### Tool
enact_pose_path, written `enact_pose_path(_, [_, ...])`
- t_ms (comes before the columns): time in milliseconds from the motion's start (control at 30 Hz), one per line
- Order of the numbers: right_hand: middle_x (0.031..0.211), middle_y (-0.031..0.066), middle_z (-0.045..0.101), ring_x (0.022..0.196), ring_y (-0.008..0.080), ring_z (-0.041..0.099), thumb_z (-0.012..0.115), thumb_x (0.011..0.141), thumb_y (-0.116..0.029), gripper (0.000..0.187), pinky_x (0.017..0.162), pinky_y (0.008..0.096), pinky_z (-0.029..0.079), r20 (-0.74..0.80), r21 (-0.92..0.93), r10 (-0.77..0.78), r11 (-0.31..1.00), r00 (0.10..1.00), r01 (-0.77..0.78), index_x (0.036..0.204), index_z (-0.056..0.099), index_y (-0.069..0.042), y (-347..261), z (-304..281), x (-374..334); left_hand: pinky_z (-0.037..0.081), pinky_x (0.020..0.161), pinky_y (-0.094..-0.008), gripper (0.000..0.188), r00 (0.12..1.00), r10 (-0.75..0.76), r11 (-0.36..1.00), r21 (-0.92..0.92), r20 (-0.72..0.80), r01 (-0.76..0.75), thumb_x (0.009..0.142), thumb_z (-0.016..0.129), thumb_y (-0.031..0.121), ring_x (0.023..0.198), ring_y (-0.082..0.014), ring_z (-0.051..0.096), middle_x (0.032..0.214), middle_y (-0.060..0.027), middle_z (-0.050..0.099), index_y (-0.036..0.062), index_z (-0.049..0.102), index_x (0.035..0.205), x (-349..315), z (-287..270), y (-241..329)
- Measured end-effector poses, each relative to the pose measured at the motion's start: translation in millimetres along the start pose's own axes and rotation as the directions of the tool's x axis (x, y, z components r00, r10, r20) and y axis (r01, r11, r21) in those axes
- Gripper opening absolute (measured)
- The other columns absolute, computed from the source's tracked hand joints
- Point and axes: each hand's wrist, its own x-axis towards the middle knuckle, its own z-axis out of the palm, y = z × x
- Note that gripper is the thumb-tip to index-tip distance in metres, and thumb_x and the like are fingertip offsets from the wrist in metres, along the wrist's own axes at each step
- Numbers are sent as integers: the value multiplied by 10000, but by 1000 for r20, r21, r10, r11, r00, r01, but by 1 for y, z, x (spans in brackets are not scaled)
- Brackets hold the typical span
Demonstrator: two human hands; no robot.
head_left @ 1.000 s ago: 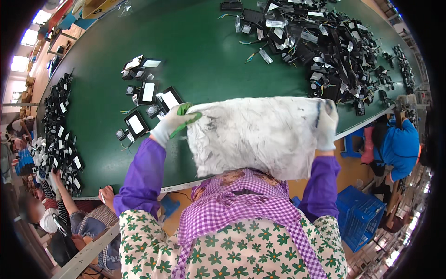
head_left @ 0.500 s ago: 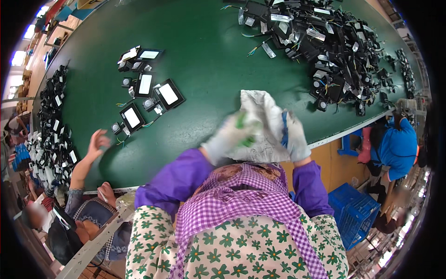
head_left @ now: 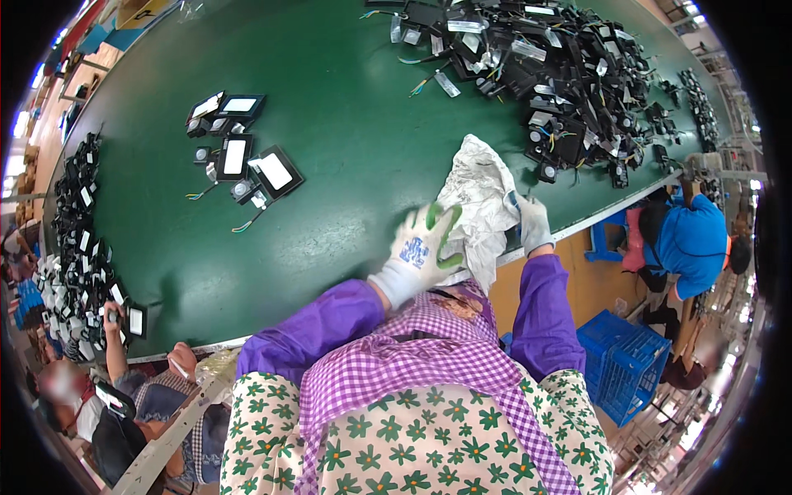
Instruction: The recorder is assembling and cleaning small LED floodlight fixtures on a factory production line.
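Seen from the crumpled white sheet (head_left: 480,190), held over the near edge of the green table (head_left: 355,124), the left hand (head_left: 421,247) is at 8 o'clock, fingers spread apart. The right hand (head_left: 533,223) at 4 pinches the sheet's side. The sheet looks partly bunched, with loose ends left. A heap of black lamps (head_left: 577,103) lies at 1, black floodlights (head_left: 234,155) at 10. Beyond, a blue crate (head_left: 620,370) stands at 5, a blue-shirted person (head_left: 683,246) is at 3.

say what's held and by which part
A crumpled white sheet, by its right edge in the right grip; whether the left grip holds it is unclear.
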Motion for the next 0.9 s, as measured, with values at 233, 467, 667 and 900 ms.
enact_pose_path(233, [1166, 186, 696, 1057, 297, 675, 753, 829, -344, 518, 887, 351, 498, -145, -732, -384, 661, 912, 162, 1161, 642, 38, -93, 25, -46, 432, 1012, -480, 622, 911, 76, 984, 115, 405, -134, 832, 683, 348, 1233, -354, 504, 1367, -194, 478, 151, 500, 1392, 28, 43, -15])
enact_pose_path(467, [1249, 192, 649, 1134, 340, 636, 760, 789, -389, 640, 942, 393, 503, 130, -917, -204, 347, 970, 195, 1282, 583, -21, -70, 68, -11, 385, 1085, -483, 668, 888, 199, 976, -4, 414, -217, 855, 671, 441, 1385, -377, 377, 1473, -203, 407, 86, 496, 1393, 20, 51, 12])
enact_pose_path(667, [1179, 136, 672, 1085, 372, 624, 644, 878, -374, 347, 910, 446, 497, 279, -960, -38, 15, 959, 280, 1133, 655, -138, -75, 59, 8, 510, 941, -341, 483, 911, 7, 798, -551, 412, 243, 902, 651, 229, 1103, -242, 634, 1220, -152, 649, 9, 554, 1321, 17, 31, -21])
enact_pose_path(900, [1014, 78, 680, 1117, 319, 579, 666, 837, -283, 167, 994, 517, 388, 598, -758, -644, -262, 477, 597, 908, 653, -132, -113, 56, -43, 518, 922, -334, 400, 949, -135, 122, -945, 286, 303, 1040, 516, 249, 1012, -175, 623, 1177, -101, 641, -4, 524, 1350, 20, 14, -44])
